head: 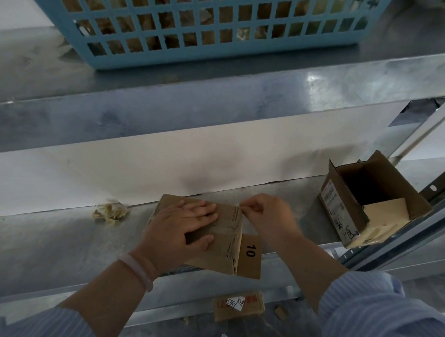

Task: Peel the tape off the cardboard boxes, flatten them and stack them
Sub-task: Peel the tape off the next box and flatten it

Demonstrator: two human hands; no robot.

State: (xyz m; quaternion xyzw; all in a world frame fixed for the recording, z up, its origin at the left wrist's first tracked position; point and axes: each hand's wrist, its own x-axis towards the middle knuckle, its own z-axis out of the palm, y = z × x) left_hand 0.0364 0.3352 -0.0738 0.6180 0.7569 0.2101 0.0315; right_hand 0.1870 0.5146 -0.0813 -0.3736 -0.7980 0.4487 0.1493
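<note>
Shelf: the metal shelf (55, 236) carries the work, with a white wall close behind it and its front lip just under the box.
Cardboard box: the small box (219, 249) sits near the shelf's front edge. Its side flap (250, 256), marked "10", sticks out to the right past the lip.
Open room: bare metal runs left from the box to a tape wad (110, 211) by the wall. Another bare stretch lies between the box and the open box (370, 201), which sits tilted at the right end beside the upright post.
Overhead: a blue basket (199, 23) stands on the upper shelf, well apart from the hands.
Left hand: the left hand (184, 226) has its fingers (203, 210) straight and together, flat on the box top, with the thumb across the near face.
Right hand: the right hand (268, 215) has its fingers curled, the tips pinching the tape strip (236, 216) at the box's far right corner.
Below: a flat cardboard piece (239, 304) lies on the lower level.
</note>
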